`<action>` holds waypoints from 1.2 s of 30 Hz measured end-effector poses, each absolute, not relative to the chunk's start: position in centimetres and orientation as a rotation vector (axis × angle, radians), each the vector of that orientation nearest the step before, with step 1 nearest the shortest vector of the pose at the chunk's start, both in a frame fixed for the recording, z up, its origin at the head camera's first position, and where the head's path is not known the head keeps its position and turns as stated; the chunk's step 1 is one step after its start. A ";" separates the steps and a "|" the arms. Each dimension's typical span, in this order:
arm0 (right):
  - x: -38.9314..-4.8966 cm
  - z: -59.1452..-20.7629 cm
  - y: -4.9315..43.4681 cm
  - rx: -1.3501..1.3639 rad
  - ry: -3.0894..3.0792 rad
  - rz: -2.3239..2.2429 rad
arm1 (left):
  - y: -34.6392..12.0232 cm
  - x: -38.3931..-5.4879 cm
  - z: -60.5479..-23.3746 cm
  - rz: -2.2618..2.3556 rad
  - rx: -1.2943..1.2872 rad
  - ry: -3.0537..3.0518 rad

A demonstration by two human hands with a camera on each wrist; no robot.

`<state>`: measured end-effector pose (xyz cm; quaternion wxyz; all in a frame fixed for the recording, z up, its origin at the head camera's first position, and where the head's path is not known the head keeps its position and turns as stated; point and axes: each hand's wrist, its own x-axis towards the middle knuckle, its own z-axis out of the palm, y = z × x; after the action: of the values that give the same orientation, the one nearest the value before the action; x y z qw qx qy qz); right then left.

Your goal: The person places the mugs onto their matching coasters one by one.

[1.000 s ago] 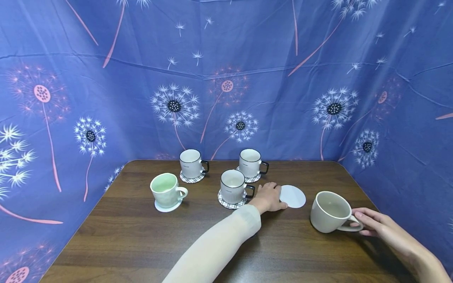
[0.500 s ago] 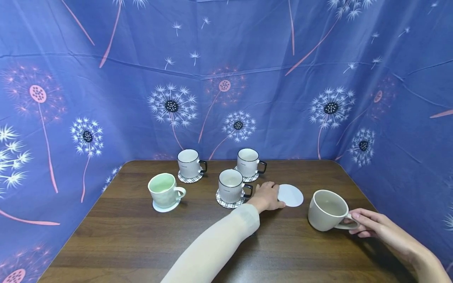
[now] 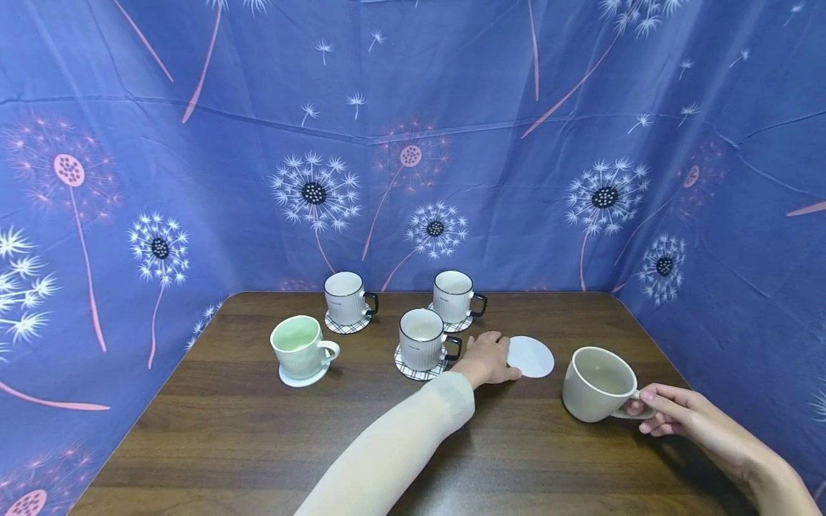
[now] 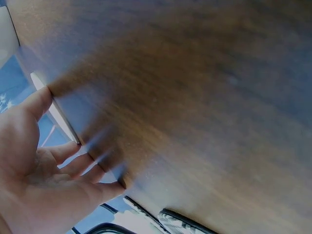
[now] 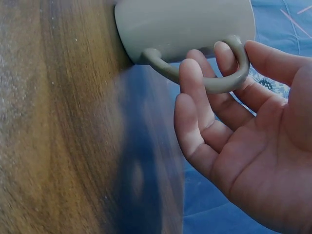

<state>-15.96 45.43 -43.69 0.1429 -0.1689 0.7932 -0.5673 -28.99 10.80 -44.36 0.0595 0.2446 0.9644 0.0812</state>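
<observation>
My right hand point(image 3: 687, 416) holds the handle of a plain beige mug point(image 3: 596, 387) at the table's right side. In the right wrist view, fingers are curled through the handle point(image 5: 222, 84) and the thumb lies against its top. The mug stands upright, close over the tabletop. My left hand point(image 3: 488, 360) reaches to the left edge of a round white coaster point(image 3: 531, 357). In the left wrist view, its thumb and index fingertip touch the coaster's rim point(image 4: 61, 114), while the other fingers spread with their tips near the wood.
A white ribbed mug point(image 3: 421, 344) with a black handle stands on a checked coaster point(image 3: 413, 373), close left of my left hand. Two similar mugs point(image 3: 345, 301) stand behind. A pale green mug point(image 3: 298, 352) sits on a white coaster at left. Blue patterned cloth point(image 3: 503, 193) surrounds the wooden table point(image 3: 258, 444).
My right hand's fingers have slipped further into the beige mug's handle and closed around it. The left hand and the coasters stay where they were; the whole view has shifted slightly.
</observation>
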 end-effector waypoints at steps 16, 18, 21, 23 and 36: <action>-15.9 -44.1 45.4 -0.465 2.245 -1.697 | 10.9 -28.9 -44.2 0.273 0.742 2.921; -16.0 -44.0 45.3 -0.477 2.217 -1.710 | 10.9 -29.0 -44.3 0.283 0.739 2.921; -16.2 -44.0 45.2 -0.503 2.147 -1.729 | 10.8 -29.1 -44.4 0.282 0.738 2.923; -16.3 -44.0 45.2 -0.516 2.100 -1.741 | 10.8 -29.2 -44.5 0.277 0.738 2.920; -16.6 -44.4 44.9 -0.564 2.026 -1.846 | 10.9 -29.3 -44.9 0.275 0.730 2.906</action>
<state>-16.56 44.95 -44.41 0.1708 -0.1987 0.7134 -0.6500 -29.27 10.95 -44.91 0.0666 0.2421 0.9637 0.0911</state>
